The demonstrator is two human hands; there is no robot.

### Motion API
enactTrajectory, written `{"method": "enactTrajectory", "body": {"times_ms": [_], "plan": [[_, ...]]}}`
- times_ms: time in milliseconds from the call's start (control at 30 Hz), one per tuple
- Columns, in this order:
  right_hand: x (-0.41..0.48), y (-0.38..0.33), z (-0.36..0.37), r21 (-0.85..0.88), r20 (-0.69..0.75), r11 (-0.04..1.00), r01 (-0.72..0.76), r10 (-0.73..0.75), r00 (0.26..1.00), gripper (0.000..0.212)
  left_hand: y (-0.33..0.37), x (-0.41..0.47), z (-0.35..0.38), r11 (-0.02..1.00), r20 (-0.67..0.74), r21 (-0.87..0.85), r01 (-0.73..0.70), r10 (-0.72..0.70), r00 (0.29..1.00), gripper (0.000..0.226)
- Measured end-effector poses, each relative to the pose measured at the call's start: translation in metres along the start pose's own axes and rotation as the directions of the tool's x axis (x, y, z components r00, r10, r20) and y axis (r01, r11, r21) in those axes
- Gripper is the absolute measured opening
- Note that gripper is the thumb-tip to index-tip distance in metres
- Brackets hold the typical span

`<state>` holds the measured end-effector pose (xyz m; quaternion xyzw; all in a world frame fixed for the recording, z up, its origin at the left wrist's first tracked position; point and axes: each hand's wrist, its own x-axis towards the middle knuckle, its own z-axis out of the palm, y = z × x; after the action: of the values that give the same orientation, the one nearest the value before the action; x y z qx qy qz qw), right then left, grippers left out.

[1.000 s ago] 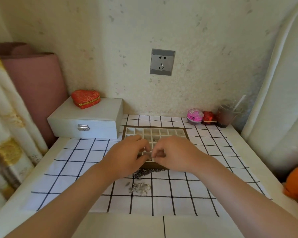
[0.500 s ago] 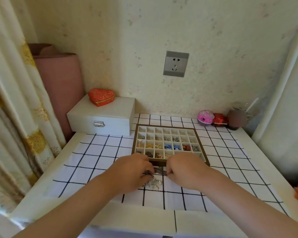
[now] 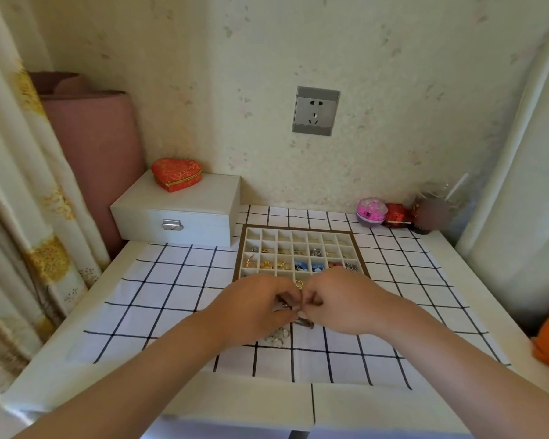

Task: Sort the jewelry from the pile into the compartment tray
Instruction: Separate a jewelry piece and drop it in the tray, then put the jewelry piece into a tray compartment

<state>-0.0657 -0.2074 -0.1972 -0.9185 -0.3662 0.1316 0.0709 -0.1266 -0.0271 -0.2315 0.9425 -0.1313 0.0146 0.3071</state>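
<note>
Left hand (image 3: pixel 254 307) and right hand (image 3: pixel 339 299) pinch one small piece (image 3: pixel 298 284), gold loop showing.

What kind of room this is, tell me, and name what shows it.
Probably a home bedroom corner: a floral curtain, a wall socket above the cloth-covered table, and a white jewelry box beside the compartment tray.

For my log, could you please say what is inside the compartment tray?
The tray holds gold, silver and blue pieces mid-grid; the left hand and right hand hide its near row.
</note>
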Motion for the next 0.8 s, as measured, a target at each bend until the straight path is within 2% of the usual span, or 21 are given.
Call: {"method": "enactTrajectory", "body": {"times_ms": [67,167,300,433,533,600,633,767,800], "plan": [[0.000,0.003,-0.008,0.200,-0.026,0.979,-0.033,0.038,0.999,0.017,0.004,0.004,-0.004,0.969,-0.018,-0.234,0.074,-0.080,0.997,0.017],[0.003,0.008,-0.015,0.422,-0.049,0.905,-0.046,0.074,0.996,0.024,0.009,0.012,-0.019,0.906,-0.019,-0.395,0.153,-0.174,0.985,0.013],[0.006,0.005,-0.016,0.630,-0.043,0.775,-0.046,0.094,0.995,0.031,0.019,0.019,-0.044,0.847,0.120,-0.479,0.232,-0.198,0.973,0.010],[0.006,-0.007,-0.022,0.788,-0.124,0.614,0.038,0.098,0.987,0.049,0.020,0.021,-0.065,0.872,0.199,-0.425,0.244,-0.173,0.965,0.019],[0.006,-0.006,-0.031,0.890,-0.146,0.446,0.095,0.081,0.986,0.061,0.015,0.021,-0.078,0.830,0.155,-0.513,0.220,-0.162,0.974,0.022],[0.006,-0.002,-0.035,0.928,-0.132,0.358,0.105,0.051,0.990,0.052,0.011,0.021,-0.086,0.754,0.101,-0.628,0.191,-0.164,0.981,0.019],[0.006,-0.001,-0.035,0.927,-0.129,0.359,0.107,0.039,0.991,0.044,0.010,0.021,-0.089,0.712,0.086,-0.681,0.174,-0.158,0.984,0.019],[0.009,-0.004,-0.029,0.829,-0.115,0.552,0.091,0.009,0.993,0.015,0.010,0.021,-0.093,0.554,0.020,-0.828,0.089,-0.128,0.992,0.018],[0.010,-0.006,-0.026,0.812,-0.094,0.579,0.081,-0.006,0.996,0.015,0.011,0.022,-0.094,0.503,-0.001,-0.863,0.058,-0.116,0.993,0.018]]}}
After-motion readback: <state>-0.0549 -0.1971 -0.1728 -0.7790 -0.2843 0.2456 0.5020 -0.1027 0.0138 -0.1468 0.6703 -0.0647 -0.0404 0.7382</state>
